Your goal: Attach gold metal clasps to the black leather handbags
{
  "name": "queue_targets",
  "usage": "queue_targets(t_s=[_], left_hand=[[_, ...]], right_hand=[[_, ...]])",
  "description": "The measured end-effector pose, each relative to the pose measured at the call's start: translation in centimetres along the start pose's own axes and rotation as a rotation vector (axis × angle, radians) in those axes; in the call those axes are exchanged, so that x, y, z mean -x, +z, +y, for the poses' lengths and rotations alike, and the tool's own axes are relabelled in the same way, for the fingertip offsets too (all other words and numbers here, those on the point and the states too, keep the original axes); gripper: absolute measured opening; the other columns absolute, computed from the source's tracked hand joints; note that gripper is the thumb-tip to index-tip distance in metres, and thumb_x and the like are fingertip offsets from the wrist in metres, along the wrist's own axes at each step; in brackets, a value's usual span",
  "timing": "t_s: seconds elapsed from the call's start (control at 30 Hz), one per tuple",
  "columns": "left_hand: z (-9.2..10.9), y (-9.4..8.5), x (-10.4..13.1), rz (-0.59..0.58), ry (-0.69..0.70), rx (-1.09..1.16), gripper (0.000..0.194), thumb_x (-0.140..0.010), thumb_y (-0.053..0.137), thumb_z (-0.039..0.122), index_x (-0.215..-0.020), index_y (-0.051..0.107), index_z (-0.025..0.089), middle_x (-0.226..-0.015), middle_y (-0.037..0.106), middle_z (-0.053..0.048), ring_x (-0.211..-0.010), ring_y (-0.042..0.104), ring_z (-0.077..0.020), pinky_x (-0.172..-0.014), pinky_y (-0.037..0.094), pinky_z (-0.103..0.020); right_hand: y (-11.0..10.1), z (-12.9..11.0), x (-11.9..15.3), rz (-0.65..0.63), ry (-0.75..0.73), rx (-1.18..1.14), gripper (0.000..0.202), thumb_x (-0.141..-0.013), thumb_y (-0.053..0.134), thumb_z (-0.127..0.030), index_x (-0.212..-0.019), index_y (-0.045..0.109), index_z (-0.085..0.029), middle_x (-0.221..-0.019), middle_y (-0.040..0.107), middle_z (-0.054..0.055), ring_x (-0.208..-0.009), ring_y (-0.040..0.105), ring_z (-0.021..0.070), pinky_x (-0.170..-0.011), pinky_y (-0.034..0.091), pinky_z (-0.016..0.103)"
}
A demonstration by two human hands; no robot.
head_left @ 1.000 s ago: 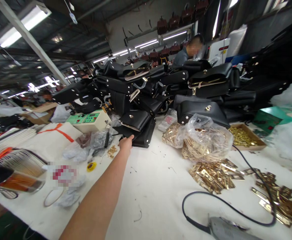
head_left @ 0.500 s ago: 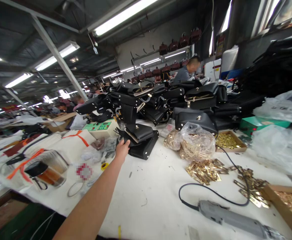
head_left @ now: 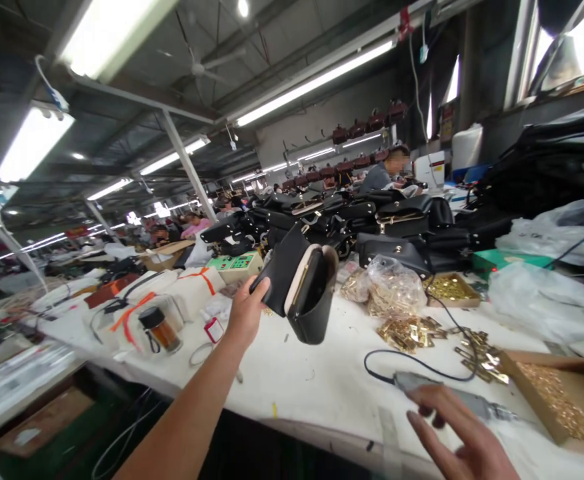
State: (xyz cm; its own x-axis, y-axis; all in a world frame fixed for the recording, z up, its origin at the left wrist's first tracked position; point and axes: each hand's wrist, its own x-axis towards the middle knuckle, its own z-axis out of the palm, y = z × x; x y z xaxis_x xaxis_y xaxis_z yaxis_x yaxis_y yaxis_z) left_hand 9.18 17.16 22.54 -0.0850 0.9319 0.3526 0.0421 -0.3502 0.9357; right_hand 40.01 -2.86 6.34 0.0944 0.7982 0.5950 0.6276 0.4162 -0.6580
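My left hand (head_left: 247,310) is closed on the flap edge of a black handbag (head_left: 308,328), thumb on top. The bag hangs tilted over the white table, its mouth open and a pale lining edge with a zip showing. At the lower right my right hand (head_left: 465,437) has its fingers apart and holds nothing. Just beyond its fingertips a grey electric screwdriver (head_left: 465,401) lies on the table, partly hidden by the hand, with a dark cord looping behind it. Flat gold metal pieces (head_left: 409,333) lie in a heap beyond the screwdriver.
Black bags (head_left: 402,220) are piled along the back. A clear plastic bag (head_left: 397,287) of gold parts and a cardboard box (head_left: 522,380) of small copper-coloured pieces stand on the right. A lidded bottle (head_left: 165,330) lies tilted on the left. A person (head_left: 382,177) sits beyond the pile.
My left hand has lifted the black handbag off the table and tipped it, so its mouth shows. My right hand has come into view at the lower right. The view has shifted left.
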Motion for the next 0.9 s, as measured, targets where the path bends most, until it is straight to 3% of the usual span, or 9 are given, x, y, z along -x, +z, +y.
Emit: queue_targets(t_s=[0.13, 0.23, 0.33, 0.4, 0.47, 0.57, 0.7, 0.83, 0.9], left_hand=[[2.8, -1.6, 7.5, -0.120, -0.056, 0.020, 0.034, -0.078, 0.079, 0.049, -0.091, 0.069, 0.020, -0.084, 0.069, -0.002, -0.076, 0.065, -0.0184, -0.071, 0.055, -0.030], [3.4, -2.4, 12.2, -0.197, -0.133, -0.023, 0.029, -0.080, 0.079, 0.047, -0.083, 0.068, 0.020, -0.077, 0.065, -0.002, -0.071, 0.061, -0.0183, -0.068, 0.052, -0.031], [2.9, -2.7, 15.9, -0.258, -0.277, 0.006, 0.030, -0.077, 0.080, 0.048, -0.083, 0.067, 0.021, -0.071, 0.061, -0.001, -0.064, 0.059, -0.0194, -0.062, 0.049, -0.033], [2.1, -2.5, 17.8, -0.270, -0.370, 0.051, 0.031, -0.075, 0.081, 0.048, -0.083, 0.065, 0.021, -0.067, 0.059, 0.000, -0.060, 0.057, -0.0184, -0.058, 0.047, -0.032], [1.2, -2.1, 19.3, -0.270, -0.441, 0.085, 0.033, -0.074, 0.082, 0.047, -0.082, 0.063, 0.021, -0.067, 0.059, 0.000, -0.059, 0.056, -0.0172, -0.057, 0.046, -0.031], [0.0, -1.2, 20.8, -0.319, -0.485, 0.115, 0.032, -0.077, 0.081, 0.045, -0.085, 0.064, 0.019, -0.070, 0.062, 0.000, -0.063, 0.059, -0.0168, -0.064, 0.050, -0.031], [-1.2, 0.4, 22.0, -0.384, -0.357, -0.158, 0.032, -0.085, 0.073, 0.049, -0.094, 0.069, 0.018, -0.081, 0.068, -0.003, -0.074, 0.063, -0.0193, -0.073, 0.053, -0.033], [-2.1, 2.8, 24.8, -0.031, 0.050, -0.590, 0.034, -0.079, 0.080, 0.037, -0.107, 0.070, 0.021, -0.099, 0.070, -0.006, -0.093, 0.065, -0.0233, -0.087, 0.052, -0.036], [-2.5, 4.4, 27.0, 0.028, 0.102, -0.581, 0.039, -0.079, 0.080, 0.037, -0.112, 0.068, 0.021, -0.107, 0.070, -0.007, -0.095, 0.066, -0.0227, -0.083, 0.053, -0.033]], right_hand=[[-2.8, -4.3, -4.6, 0.161, -0.092, -0.031, 0.027, -0.097, 0.065, -0.037, -0.121, 0.068, -0.026, -0.121, 0.066, 0.011, -0.109, 0.067, 0.0238, -0.078, 0.061, 0.029], [-4.3, -6.1, -6.4, 0.214, -0.109, -0.045, 0.032, -0.097, 0.065, -0.040, -0.126, 0.067, -0.024, -0.130, 0.062, 0.011, -0.124, 0.059, 0.0272, -0.105, 0.050, 0.043], [-5.2, -6.3, -5.9, 0.006, 0.037, -0.191, 0.044, -0.095, 0.067, -0.048, -0.131, 0.064, -0.023, -0.133, 0.063, 0.010, -0.123, 0.059, 0.0269, -0.106, 0.048, 0.043], [-5.3, -6.0, -4.6, -0.236, 0.199, -0.372, 0.045, -0.094, 0.067, -0.053, -0.126, 0.066, -0.022, -0.119, 0.068, 0.008, -0.108, 0.065, 0.0238, -0.092, 0.053, 0.037], [-5.2, -5.6, -2.9, -0.425, 0.332, -0.530, 0.040, -0.094, 0.065, -0.056, -0.108, 0.070, -0.019, -0.096, 0.069, 0.004, -0.088, 0.064, 0.0193, -0.078, 0.052, 0.031], [-5.0, -4.7, -0.5, -0.462, 0.453, -0.629, 0.044, -0.092, 0.065, -0.059, -0.079, 0.063, -0.017, -0.072, 0.056, -0.002, -0.068, 0.051, 0.0135, -0.062, 0.041, 0.026], [-5.5, -4.0, 2.1, -0.328, 0.527, -0.576, 0.047, -0.091, 0.068, -0.059, -0.071, 0.054, -0.019, -0.066, 0.048, -0.003, -0.063, 0.043, 0.0123, -0.056, 0.034, 0.027], [-6.3, -5.1, 5.4, -0.154, 0.272, -0.354, 0.031, -0.097, 0.066, -0.039, -0.073, 0.062, -0.019, -0.073, 0.060, 0.001, -0.069, 0.055, 0.0154, -0.064, 0.043, 0.029], [-5.9, -6.2, 7.4, -0.080, 0.117, -0.250, 0.014, -0.098, 0.065, -0.026, -0.087, 0.071, -0.021, -0.082, 0.069, 0.003, -0.076, 0.062, 0.0173, -0.071, 0.048, 0.030]])
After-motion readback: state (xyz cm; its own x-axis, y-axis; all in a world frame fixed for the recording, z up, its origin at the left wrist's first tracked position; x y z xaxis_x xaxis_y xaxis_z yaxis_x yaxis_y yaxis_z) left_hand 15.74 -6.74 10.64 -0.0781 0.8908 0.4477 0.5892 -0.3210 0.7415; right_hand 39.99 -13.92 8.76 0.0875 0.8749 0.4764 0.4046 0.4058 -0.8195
